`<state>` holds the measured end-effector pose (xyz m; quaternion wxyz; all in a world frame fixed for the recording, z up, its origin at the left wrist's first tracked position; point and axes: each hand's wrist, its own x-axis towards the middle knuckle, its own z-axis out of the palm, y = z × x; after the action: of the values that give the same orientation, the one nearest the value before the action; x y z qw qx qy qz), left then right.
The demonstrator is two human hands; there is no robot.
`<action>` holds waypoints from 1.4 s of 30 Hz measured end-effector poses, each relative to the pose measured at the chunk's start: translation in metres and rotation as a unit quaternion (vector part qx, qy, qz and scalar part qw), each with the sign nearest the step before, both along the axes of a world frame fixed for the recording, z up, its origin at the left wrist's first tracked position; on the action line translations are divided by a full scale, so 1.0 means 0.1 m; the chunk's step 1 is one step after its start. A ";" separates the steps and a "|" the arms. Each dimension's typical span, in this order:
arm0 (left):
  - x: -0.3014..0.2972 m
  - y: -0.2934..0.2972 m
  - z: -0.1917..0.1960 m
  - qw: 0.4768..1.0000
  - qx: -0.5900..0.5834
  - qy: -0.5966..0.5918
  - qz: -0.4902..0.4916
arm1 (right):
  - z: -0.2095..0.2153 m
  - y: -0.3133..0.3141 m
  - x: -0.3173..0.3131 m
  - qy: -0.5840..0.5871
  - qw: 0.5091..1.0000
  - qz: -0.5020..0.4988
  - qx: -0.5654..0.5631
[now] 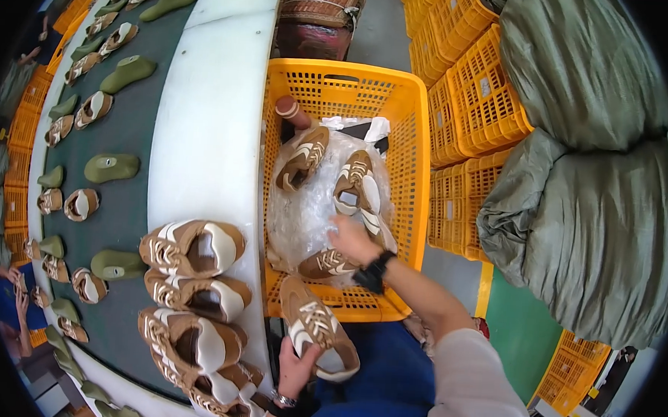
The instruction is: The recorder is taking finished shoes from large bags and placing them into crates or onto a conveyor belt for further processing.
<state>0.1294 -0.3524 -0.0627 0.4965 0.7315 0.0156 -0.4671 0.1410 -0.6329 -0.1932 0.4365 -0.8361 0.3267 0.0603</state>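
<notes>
My left hand (297, 369) grips a brown-and-white lace-up shoe (317, 321) by its side, with no sole seen on it, in front of the yellow crate (351, 70). Inside the crate, my right hand (355, 241) hovers over clear plastic wrap (303, 226), its fingers slightly apart and partly hidden by the hand itself. Just beyond the fingertips lies a matching shoe (357, 176). Another shoe (327, 265) sits below the right wrist, partly covered by it. A further shoe (304, 160) rests at the crate's left.
Several matching shoes (196, 250) are stacked along the white ledge (206, 126). Beyond it, a dark conveyor (133, 224) carries green shoe lasts (112, 168) and shoes. Yellow crates (487, 88) and grey-green covered bundles (575, 213) stand to the right. Other people's hands (18, 290) show far left.
</notes>
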 end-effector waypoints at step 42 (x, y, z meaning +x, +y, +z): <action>-0.12 0.18 0.28 0.999 -0.007 0.034 0.006 | 0.09 -0.14 -0.83 -0.110 0.862 -0.289 0.402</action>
<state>0.1177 -0.3348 -0.0344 0.5037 0.7115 0.0338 -0.4887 0.0577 -0.6474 -0.1842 0.7653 -0.4580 0.4510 -0.0344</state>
